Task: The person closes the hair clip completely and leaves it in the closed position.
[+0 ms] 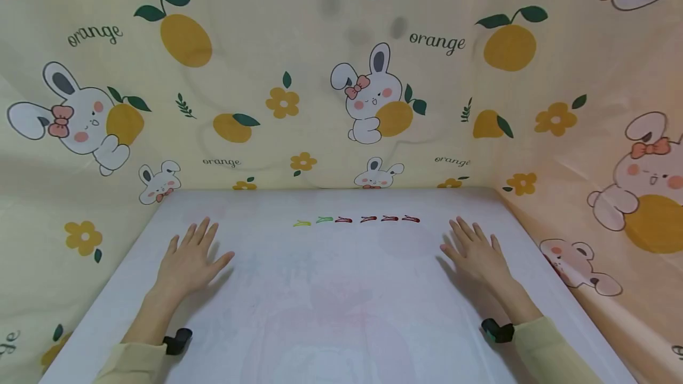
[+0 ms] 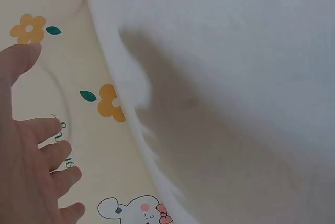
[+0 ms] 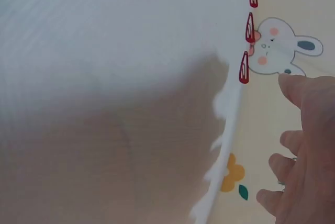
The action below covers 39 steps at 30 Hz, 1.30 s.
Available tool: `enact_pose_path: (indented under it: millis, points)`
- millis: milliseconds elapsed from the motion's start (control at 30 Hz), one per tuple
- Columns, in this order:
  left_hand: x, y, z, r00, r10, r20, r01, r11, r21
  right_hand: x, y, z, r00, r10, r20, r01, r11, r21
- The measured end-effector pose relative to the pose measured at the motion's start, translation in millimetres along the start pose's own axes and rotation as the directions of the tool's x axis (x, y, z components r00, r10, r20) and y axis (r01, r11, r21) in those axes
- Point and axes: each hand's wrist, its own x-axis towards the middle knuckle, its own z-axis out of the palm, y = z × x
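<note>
Several snap hair clips lie in a row near the back of the white table. From the left come a yellow hair clip [image 1: 302,223], a green hair clip [image 1: 324,219] and then red hair clips [image 1: 368,218]. To the left of the row, my left hand [image 1: 188,262] hovers over the table with its fingers spread, holding nothing. My right hand [image 1: 477,253] is at the right of the row, also with spread fingers and nothing held; the rightmost red hair clip [image 1: 410,218] is nearest to it. In the right wrist view, three red clips show beyond the thumb.
The white tabletop [image 1: 320,301] spreads out between both arms. Behind and beside it hangs a cream curtain [image 1: 320,34] printed with rabbits, oranges and flowers. A black wrist camera [image 1: 178,341] sits on the left wrist, another black camera [image 1: 497,330] on the right.
</note>
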Motion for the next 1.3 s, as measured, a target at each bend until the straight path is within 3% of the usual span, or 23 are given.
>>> enact_pose_path:
  millis: [200, 400, 700, 933, 1033, 1300]
  points:
    - [5.2, 2.2, 0.7, 0.999, 0.003, -0.037, -0.004, 1.0, -0.02, 0.4, -3.7, 0.0, 1.0, -0.001, -0.03, 0.002, 1.0, 0.028]
    - [10.9, 4.8, 2.9, 0.993, 0.02, -0.116, -0.024, 0.999, -0.039, 0.3, -10.7, -0.5, 0.998, -0.017, -0.066, 0.02, 0.999, 0.051]
    - [20.8, 13.7, 3.3, 0.954, 0.074, -0.29, -0.098, 0.993, -0.07, 5.0, -23.9, 3.8, 0.986, -0.057, -0.157, 0.073, 0.993, 0.097]
    - [33.4, 22.1, 7.0, 0.931, 0.048, -0.362, -0.112, 0.981, -0.158, 10.8, -39.9, 2.8, 0.978, -0.074, -0.196, 0.105, 0.983, 0.152]
    - [38.7, 24.5, 8.9, 0.93, 0.024, -0.368, -0.112, 0.97, -0.218, 14.6, -48.4, 2.3, 0.977, -0.084, -0.197, 0.117, 0.979, 0.164]
    - [52.8, 32.9, 14.6, 0.952, -0.035, -0.303, -0.074, 0.937, -0.341, 26.3, -71.1, 5.4, 0.974, -0.117, -0.197, 0.154, 0.971, 0.185]
